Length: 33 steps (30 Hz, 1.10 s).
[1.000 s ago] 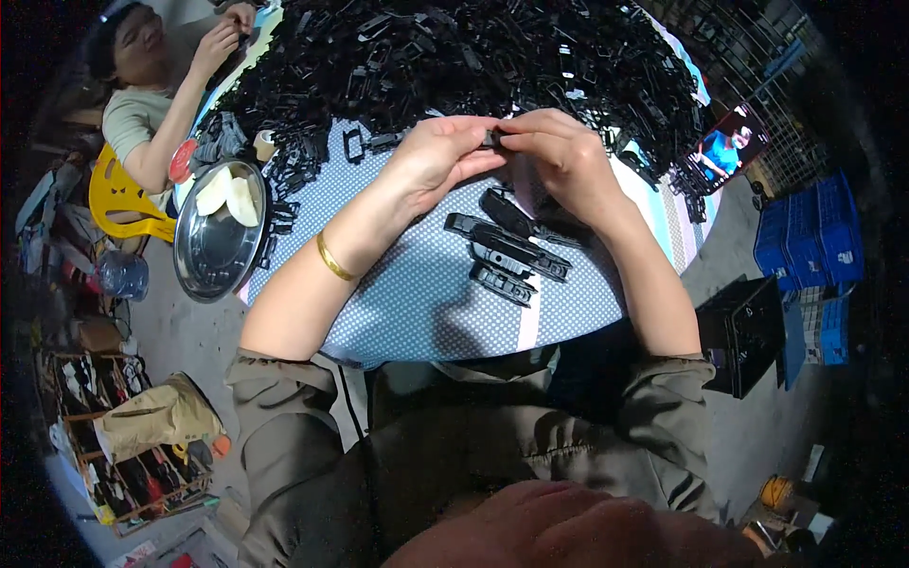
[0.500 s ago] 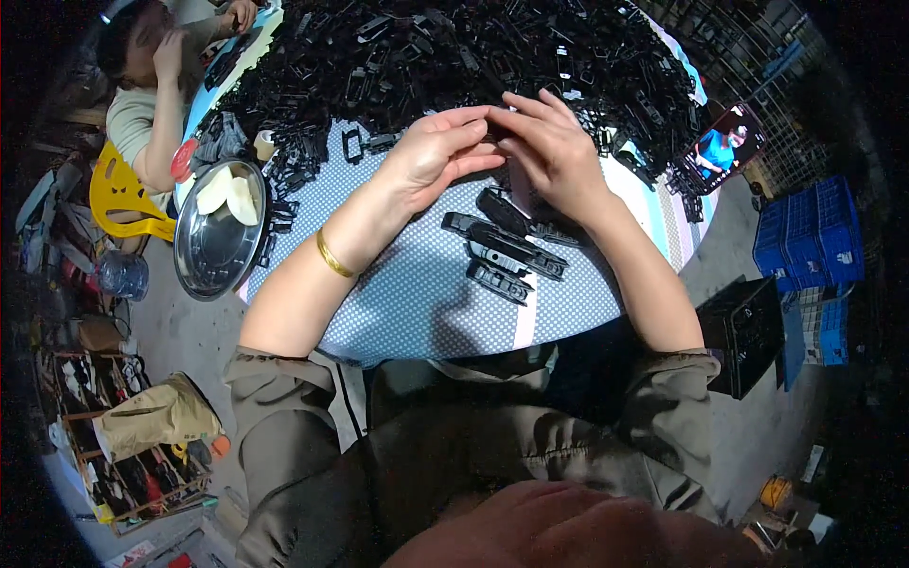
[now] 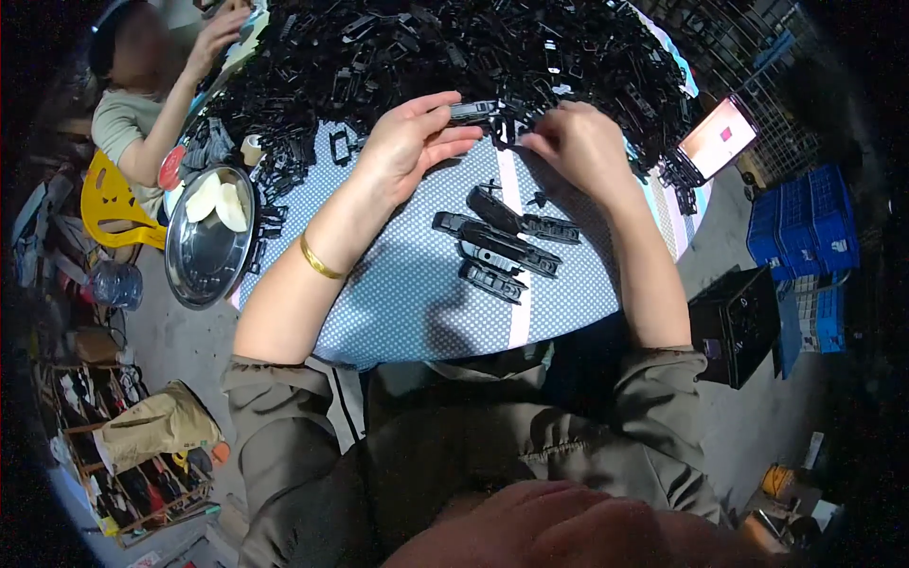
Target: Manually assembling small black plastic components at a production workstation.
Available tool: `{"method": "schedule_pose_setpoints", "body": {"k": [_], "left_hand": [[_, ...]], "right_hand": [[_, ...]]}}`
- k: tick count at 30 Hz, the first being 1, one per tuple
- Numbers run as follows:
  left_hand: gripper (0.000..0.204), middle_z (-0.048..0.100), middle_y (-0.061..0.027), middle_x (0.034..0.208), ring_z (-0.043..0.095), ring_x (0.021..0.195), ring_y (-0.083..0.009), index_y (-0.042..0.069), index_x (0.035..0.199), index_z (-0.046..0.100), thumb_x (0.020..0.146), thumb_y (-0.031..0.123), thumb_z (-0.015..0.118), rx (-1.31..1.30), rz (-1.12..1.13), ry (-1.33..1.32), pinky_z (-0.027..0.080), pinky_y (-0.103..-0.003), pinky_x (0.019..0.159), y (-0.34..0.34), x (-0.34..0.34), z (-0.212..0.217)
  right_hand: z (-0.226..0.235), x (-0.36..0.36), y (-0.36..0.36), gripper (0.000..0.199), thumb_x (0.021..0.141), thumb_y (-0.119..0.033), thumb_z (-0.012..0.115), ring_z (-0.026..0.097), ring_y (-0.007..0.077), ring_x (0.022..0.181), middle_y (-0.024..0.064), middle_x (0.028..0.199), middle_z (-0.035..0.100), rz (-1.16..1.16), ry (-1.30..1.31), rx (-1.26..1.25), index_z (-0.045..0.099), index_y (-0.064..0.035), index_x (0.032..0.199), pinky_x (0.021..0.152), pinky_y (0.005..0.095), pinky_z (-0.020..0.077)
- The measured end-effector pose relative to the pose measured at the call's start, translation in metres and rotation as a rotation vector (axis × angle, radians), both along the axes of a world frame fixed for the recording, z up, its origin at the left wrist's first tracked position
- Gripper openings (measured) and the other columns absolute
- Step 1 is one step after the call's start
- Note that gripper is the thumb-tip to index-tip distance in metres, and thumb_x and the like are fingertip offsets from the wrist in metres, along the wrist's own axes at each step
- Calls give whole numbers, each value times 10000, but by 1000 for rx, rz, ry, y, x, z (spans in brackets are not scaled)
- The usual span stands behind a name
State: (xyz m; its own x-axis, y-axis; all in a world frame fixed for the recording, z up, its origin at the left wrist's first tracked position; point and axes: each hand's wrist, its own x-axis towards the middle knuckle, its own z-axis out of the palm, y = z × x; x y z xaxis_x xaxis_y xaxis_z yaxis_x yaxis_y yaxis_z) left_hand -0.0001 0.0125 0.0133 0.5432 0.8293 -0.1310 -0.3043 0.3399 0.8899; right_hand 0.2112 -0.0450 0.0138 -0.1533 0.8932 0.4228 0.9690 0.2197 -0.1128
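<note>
Left hand (image 3: 412, 142) pinches a black plastic part (image 3: 473, 111); right hand (image 3: 578, 144), fingers curled together, touches the black pile (image 3: 426, 47).

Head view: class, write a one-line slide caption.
Left hand holds a black plastic part; right hand reaches into the pile.

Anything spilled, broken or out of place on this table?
Nothing stands out. The left hand holds a black plastic part, the right hand reaches into the heap of black parts, and a few pieces lie grouped together.
</note>
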Motion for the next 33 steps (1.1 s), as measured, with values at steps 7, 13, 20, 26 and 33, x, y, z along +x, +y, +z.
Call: {"method": "schedule_pose_setpoints", "body": {"k": [7, 13, 20, 26, 33], "left_hand": [[354, 564, -182, 955, 624, 851, -239, -86, 1220, 375, 901, 61, 419, 10, 5, 44, 545, -274, 729, -3, 3, -1], [344, 555, -176, 1002, 612, 883, -213, -88, 1221, 373, 907, 51, 395, 51, 52, 107, 530, -264, 779, -14, 10, 4], [336, 562, -103, 954, 579, 811, -125, -51, 1232, 399, 913, 53, 397, 72, -64, 64, 507, -271, 839, -19, 16, -3], [346, 566, -107, 989, 590, 820, -125, -55, 1240, 388, 915, 63, 398, 101, -48, 72, 515, -250, 813, -20, 15, -5], [358, 579, -101, 1010, 589, 834, -108, -54, 1218, 423, 889, 72, 482, 210, -31, 181, 512, -210, 766, -20, 16, -9]], "right_hand": [[-2, 0, 3, 154, 748, -160, 604, 578, 254, 690, 96, 767, 585, 29, 97, 161, 627, -41, 842, 608, 341, 477], [0, -18, 1, 198, 877, -159, 504, 537, 78, 611, 33, 708, 590, 261, 674, 30, 571, -21, 1003, 550, 218, 427], [-10, -27, -1, 133, 834, -110, 583, 513, 49, 608, 19, 711, 581, 239, 759, -56, 570, 7, 895, 533, 193, 407], [-12, -31, 1, 133, 832, -110, 583, 509, 50, 605, 27, 699, 588, 203, 706, 1, 566, 12, 881, 532, 198, 412], [-15, -37, -1, 135, 831, -111, 581, 570, 112, 601, 90, 698, 608, 230, 620, 88, 563, 11, 887, 537, 237, 439]]}}
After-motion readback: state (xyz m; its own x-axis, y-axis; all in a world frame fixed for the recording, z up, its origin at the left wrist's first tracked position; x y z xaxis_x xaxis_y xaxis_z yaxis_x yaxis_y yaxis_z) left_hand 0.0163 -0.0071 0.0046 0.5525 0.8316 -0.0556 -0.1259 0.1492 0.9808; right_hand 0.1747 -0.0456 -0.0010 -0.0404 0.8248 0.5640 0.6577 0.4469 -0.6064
